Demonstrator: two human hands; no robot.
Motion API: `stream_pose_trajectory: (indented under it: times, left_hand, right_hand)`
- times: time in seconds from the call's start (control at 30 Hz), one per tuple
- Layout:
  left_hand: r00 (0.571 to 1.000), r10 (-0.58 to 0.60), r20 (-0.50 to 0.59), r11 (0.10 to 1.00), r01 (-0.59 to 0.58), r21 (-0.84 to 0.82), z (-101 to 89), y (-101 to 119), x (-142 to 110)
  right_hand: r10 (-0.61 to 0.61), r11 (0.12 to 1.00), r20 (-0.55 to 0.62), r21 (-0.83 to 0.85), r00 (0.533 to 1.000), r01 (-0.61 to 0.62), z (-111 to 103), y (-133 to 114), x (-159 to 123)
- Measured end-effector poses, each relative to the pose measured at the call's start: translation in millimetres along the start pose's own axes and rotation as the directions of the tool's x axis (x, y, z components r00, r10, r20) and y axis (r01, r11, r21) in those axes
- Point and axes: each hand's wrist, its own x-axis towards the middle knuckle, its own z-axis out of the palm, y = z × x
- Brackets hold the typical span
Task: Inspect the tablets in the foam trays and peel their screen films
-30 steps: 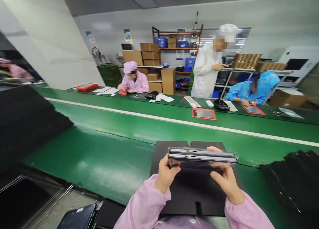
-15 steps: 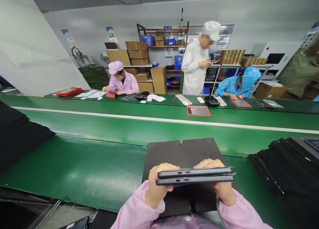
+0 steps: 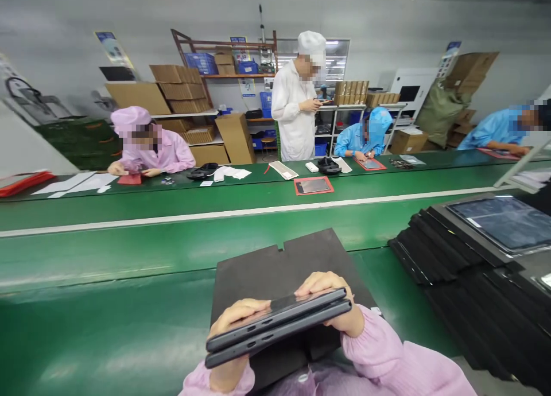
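Observation:
Two thin dark tablets (image 3: pixel 275 327) are stacked flat, one on the other, and I hold them edge-on in front of me. My left hand (image 3: pixel 230 315) grips the stack's left end, fingers curled over the top. My right hand (image 3: pixel 331 304) wraps round the right end. Both sleeves are pink. Under the stack lies a black foam mat (image 3: pixel 275 264) on the green work table (image 3: pixel 107 321).
A fanned pile of black trays (image 3: pixel 451 264) lies at the right, with a tablet (image 3: pixel 503 221) on top. Beyond the green conveyor (image 3: pixel 172 212), people in pink, white and blue coats work. A red-framed tablet (image 3: pixel 313 185) lies on the far bench.
The view has swung to the right, bringing the tray pile further in. The tablet stack came down closer to me and now tilts, left end lower.

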Motion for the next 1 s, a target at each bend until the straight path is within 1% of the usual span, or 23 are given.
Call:
stream_pose_trajectory:
  times: [0.03, 0.1, 0.17, 0.2, 0.23, 0.27, 0.3, 0.33, 0.37, 0.4, 0.43, 0.47, 0.5, 0.53, 0.57, 0.6, 0.63, 0.67, 0.73, 0.77, 0.83, 0.93, 1.0]
  left_hand:
    - [0.999, -0.004, -0.05, 1.0, 0.004, -0.002, 0.0, -6, -1]
    - [0.984, -0.019, -0.18, 0.998, 0.029, 0.051, -0.1, -19, -1]
    - [0.952, -0.008, -0.307, 0.99, 0.051, 0.131, 0.7, -31, 3]
    - [0.934, -0.032, -0.357, 0.983, 0.093, 0.155, 2.2, -36, 6]
    - [0.915, -0.101, -0.39, 0.973, 0.173, 0.153, 5.0, -38, 11]
    - [0.884, -0.22, -0.412, 0.949, 0.291, 0.118, 9.3, -38, 15]
    - [0.825, -0.386, -0.413, 0.894, 0.445, 0.054, 15.3, -37, 19]
    - [0.731, -0.569, -0.377, 0.795, 0.605, -0.027, 22.6, -34, 22]
    - [0.623, -0.721, -0.302, 0.674, 0.732, -0.099, 30.9, -32, 24]
    - [0.548, -0.809, -0.215, 0.58, 0.802, -0.14, 39.7, -29, 25]
    - [0.517, -0.842, -0.157, 0.537, 0.832, -0.141, 48.3, -27, 24]
    - [0.539, -0.83, -0.147, 0.555, 0.824, -0.111, 56.2, -27, 23]
    - [0.604, -0.778, -0.174, 0.62, 0.782, -0.057, 63.0, -27, 22]
    - [0.683, -0.699, -0.211, 0.697, 0.717, 0.011, 68.4, -29, 22]
    - [0.753, -0.618, -0.225, 0.761, 0.645, 0.072, 72.4, -31, 23]
    - [0.807, -0.553, -0.207, 0.807, 0.581, 0.109, 75.0, -32, 27]
    - [0.845, -0.508, -0.166, 0.841, 0.529, 0.117, 76.3, -33, 32]
    - [0.869, -0.479, -0.124, 0.865, 0.491, 0.104, 76.6, -34, 38]
    - [0.877, -0.468, -0.11, 0.876, 0.477, 0.069, 75.3, -32, 54]
    - [0.866, -0.481, -0.139, 0.87, 0.491, 0.049, 74.1, -29, 63]
    - [0.822, -0.535, -0.196, 0.839, 0.543, -0.015, 71.4, -24, 77]
    - [0.783, -0.595, -0.179, 0.804, 0.584, -0.116, 65.8, -18, 90]
    - [0.781, -0.611, -0.131, 0.791, 0.594, -0.146, 61.0, -17, 94]
  right_hand:
    - [0.035, 0.998, 0.031, -0.055, 0.999, -0.033, -3, 4, 0]
    - [0.179, 0.964, 0.073, -0.212, 0.981, -0.16, -10, 12, 0]
    - [0.335, 0.891, 0.093, -0.355, 0.938, -0.283, -17, 17, 1]
    - [0.391, 0.86, 0.099, -0.394, 0.915, -0.324, -20, 16, 2]
    - [0.413, 0.851, 0.113, -0.402, 0.904, -0.339, -21, 12, 4]
    - [0.41, 0.862, 0.142, -0.384, 0.901, -0.332, -21, 5, 7]
    - [0.393, 0.883, 0.176, -0.347, 0.903, -0.316, -20, -3, 10]
    - [0.378, 0.9, 0.189, -0.304, 0.906, -0.312, -17, -14, 13]
    - [0.383, 0.905, 0.177, -0.268, 0.907, -0.33, -13, -24, 16]
    - [0.419, 0.892, 0.15, -0.252, 0.896, -0.375, -9, -35, 19]
    - [0.479, 0.86, 0.114, -0.258, 0.87, -0.439, -4, -43, 20]
    - [0.544, 0.815, 0.075, -0.283, 0.836, -0.505, 1, -49, 21]
    - [0.599, 0.769, 0.049, -0.314, 0.799, -0.557, 5, -53, 21]
    - [0.641, 0.73, 0.043, -0.343, 0.767, -0.591, 9, -54, 21]
    - [0.673, 0.701, 0.053, -0.366, 0.738, -0.612, 12, -53, 20]
    - [0.692, 0.683, 0.064, -0.378, 0.719, -0.625, 14, -50, 20]
    - [0.7, 0.675, 0.065, -0.385, 0.711, -0.63, 16, -45, 21]
    - [0.701, 0.67, 0.056, -0.392, 0.711, -0.63, 18, -40, 23]
    - [0.692, 0.669, 0.019, -0.394, 0.722, -0.631, 20, -27, 30]
    - [0.685, 0.671, -0.003, -0.387, 0.729, -0.632, 21, -21, 36]
    - [0.658, 0.688, -0.05, -0.365, 0.752, -0.627, 24, -8, 52]
    - [0.588, 0.735, -0.147, -0.312, 0.795, -0.602, 28, 9, 79]
    - [0.6, 0.729, -0.194, -0.268, 0.776, -0.63, 30, 17, 95]
